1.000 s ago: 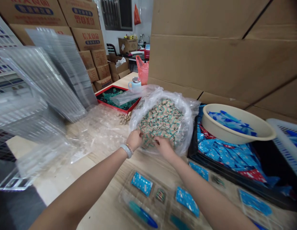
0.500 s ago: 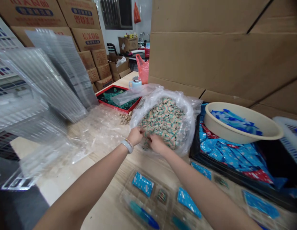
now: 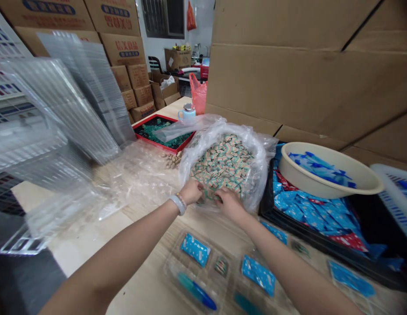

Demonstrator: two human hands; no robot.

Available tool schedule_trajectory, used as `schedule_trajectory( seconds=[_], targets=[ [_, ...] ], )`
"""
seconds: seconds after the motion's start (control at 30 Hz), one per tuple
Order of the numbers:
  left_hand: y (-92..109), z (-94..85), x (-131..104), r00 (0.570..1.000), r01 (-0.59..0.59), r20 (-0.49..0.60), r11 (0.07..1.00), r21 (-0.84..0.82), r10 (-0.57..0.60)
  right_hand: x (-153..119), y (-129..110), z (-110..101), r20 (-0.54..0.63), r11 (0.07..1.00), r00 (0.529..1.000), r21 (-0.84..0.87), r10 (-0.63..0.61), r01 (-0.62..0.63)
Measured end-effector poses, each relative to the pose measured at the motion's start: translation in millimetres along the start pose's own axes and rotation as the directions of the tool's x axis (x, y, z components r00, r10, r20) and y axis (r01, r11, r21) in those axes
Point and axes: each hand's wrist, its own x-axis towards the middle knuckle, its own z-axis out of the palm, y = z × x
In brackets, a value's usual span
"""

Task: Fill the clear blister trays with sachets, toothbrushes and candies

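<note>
A clear plastic bag (image 3: 260, 192), spread wide with its rim rolled round, holds a heap of small flat green-and-beige pieces (image 3: 223, 162). At its near edge my left hand (image 3: 191, 192), with bracelets on the wrist, bends its fingers together over the pieces. My right hand (image 3: 230, 202) is beside it, fingers curled down to the same heap; what either pinches is hidden. Below my forearms lies a clear plastic tray (image 3: 172, 253). Its compartments hold a blue packet (image 3: 195, 250), a small green-and-beige piece (image 3: 221, 266) and a blue-teal pen-shaped item (image 3: 197, 291).
A cream basin (image 3: 331, 189) of blue items rests on a black crate (image 3: 267, 214) of blue and red packets. Stacked clear trays (image 3: 75, 105) lean at left. Behind are a red-rimmed tray (image 3: 151, 143), a lidded mug (image 3: 187, 113) and a cardboard wall (image 3: 289, 78).
My hands have moved slightly apart, the right one shifting right along the near edge of the heap. Both have drawn a little nearer to me.
</note>
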Motion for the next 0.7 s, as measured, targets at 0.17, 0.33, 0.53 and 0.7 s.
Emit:
schedule_trajectory(
  seconds=[0.17,0.33,0.53,0.7],
  targets=[
    [7.4,8.7,0.0,0.999,0.036,0.004,0.984,0.174,-0.037,-5.8,4.3,2.8,-0.003,1.000,1.000,0.021,-0.010,0.010],
    [12.8,4.9,0.1,0.999,0.026,0.033,0.968,0.251,-0.036,-7.0,8.3,3.9,-0.008,0.998,1.000,0.068,0.003,-0.002],
    [7.9,7.5,2.4,1.000,0.000,0.020,0.962,0.272,-0.006,-9.7,8.3,3.3,-0.023,0.999,1.000,0.030,-0.008,0.009],
    [8.6,14.5,6.4,0.998,-0.002,0.068,0.968,0.251,-0.015,-10.3,5.2,6.4,-0.008,0.999,0.999,-0.023,-0.032,0.032]
  ],
)
